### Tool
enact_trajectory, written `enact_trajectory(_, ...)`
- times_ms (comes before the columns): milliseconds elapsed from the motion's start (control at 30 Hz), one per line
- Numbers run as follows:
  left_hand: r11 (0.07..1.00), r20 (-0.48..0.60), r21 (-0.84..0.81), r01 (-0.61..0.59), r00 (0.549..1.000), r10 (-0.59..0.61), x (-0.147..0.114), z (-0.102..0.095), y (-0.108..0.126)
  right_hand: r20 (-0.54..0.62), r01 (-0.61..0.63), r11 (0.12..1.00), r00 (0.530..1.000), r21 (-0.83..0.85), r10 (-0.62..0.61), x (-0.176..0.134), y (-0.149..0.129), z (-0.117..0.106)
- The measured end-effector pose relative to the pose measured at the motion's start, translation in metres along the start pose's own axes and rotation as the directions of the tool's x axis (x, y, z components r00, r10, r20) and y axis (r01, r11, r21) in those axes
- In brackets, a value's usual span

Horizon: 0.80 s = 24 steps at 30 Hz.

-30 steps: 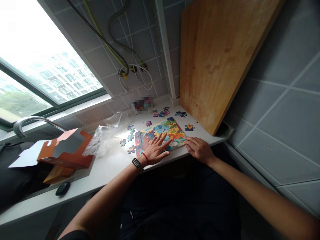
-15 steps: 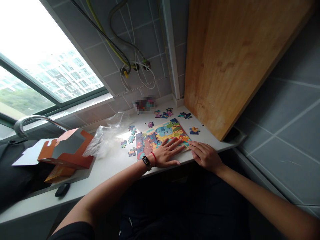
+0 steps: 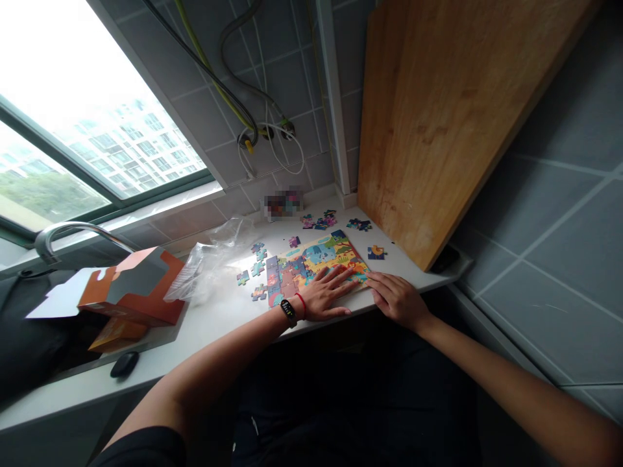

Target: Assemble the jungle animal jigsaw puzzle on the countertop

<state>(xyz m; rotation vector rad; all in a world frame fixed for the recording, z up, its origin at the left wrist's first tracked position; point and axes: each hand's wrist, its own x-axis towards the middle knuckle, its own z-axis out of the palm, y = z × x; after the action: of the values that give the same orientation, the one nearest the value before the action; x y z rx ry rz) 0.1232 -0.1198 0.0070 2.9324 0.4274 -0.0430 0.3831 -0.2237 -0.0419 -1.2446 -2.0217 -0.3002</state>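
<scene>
A partly assembled jigsaw puzzle [image 3: 316, 256] with colourful animal pictures lies flat near the front edge of the counter. My left hand [image 3: 327, 295] rests on its front part, palm down and fingers spread, hiding some of the picture. At the puzzle's right front corner is my right hand [image 3: 400, 299], fingers stretched side by side with their tips touching the edge; the thumb is tucked lower. Loose puzzle pieces [image 3: 257, 267] lie left of the puzzle, and more pieces [image 3: 325, 220] sit behind it. One piece with an orange shape [image 3: 376, 251] lies apart on the right.
A crumpled clear plastic bag [image 3: 209, 263] and an opened orange box [image 3: 134, 292] are on the left, near a metal faucet [image 3: 78, 227]. A small black case [image 3: 124, 365] lies at the front edge. A large wooden board [image 3: 448, 117] leans on the right.
Both hands stay almost in place at the puzzle. The view has shifted slightly; no piece has visibly been moved.
</scene>
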Motion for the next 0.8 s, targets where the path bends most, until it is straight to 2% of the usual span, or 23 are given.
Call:
enact_trajectory(233, 1.0, -0.015, -0.003, -0.01, 1.0, 0.009, 0.0005, -0.0014, 0.001, 0.012, -0.021, 0.999, 1.0, 0.045, 0.021, -0.0008, 0.0003, 0.0008)
enact_trajectory(433, 1.0, -0.014, -0.001, -0.002, 1.0, 0.002, -0.0002, -0.0007, 0.0017, 0.007, -0.124, 0.987, 0.992, 0.102, 0.124, -0.0003, 0.0018, -0.0015)
enact_trajectory(533, 1.0, -0.017, 0.0, 0.005, 1.0, -0.005, 0.0002, -0.0004, 0.0024, 0.051, -0.083, 0.995, 0.995, 0.051, 0.08, 0.0005, 0.0016, -0.003)
enact_trajectory(667, 1.0, -0.03, -0.021, 0.004, 1.0, -0.005, 0.0001, -0.0008, 0.0033, 0.04, -0.057, 0.998, 0.998, 0.018, 0.057, 0.0005, 0.0006, -0.003)
enact_trajectory(800, 0.995, -0.123, -0.095, -0.024, 0.992, 0.012, -0.0038, -0.0023, 0.0022, 0.069, -0.051, 0.999, 0.996, -0.005, 0.051, 0.0001, -0.0001, -0.0019)
